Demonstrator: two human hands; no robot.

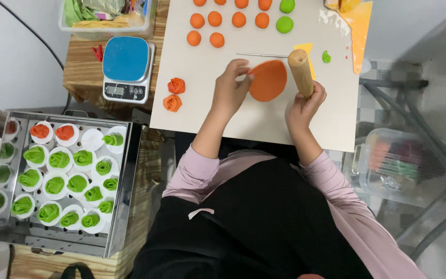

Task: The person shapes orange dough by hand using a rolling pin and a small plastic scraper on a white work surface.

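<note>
Seen from overhead, seated at a pale work board (pixel 207 111) laid across the bench. Left hand (pixel 229 88) curled, fingertips pinching the left edge of a flat orange dough disc (pixel 268 80) that lies mid-board, probably lifting or turning it so it does not stick. Right hand (pixel 305 101) closed round the lower end of a wooden rolling pin (pixel 301 72), held near upright and tilted away just right of the disc, clear of the dough so the other hand can work the edge.

Further up the board: a cluster of orange dough balls (pixel 215 20) and two green dough balls (pixel 285 15), portioned and within easy reach. A thin metal rod (pixel 261 55) lies just beyond the disc. A small green dough bit (pixel 326 57) sits right of the pin, near a yellow scraper (pixel 360 26) at the far right corner. Two finished orange dough roses (pixel 174 94) rest at the left edge of the board, close to the tray they seem bound for.

Left and near: a perforated metal steamer tray (pixel 125 206) filled with green dough roses (pixel 58 178) on white paper liners, a couple of orange ones in the far row. Beyond it, a blue-topped kitchen scale (pixel 126 64) on a wooden surface, a clear storage box (pixel 104 15) behind. At right, a clear plastic container (pixel 393 165), contents blurred.
</note>
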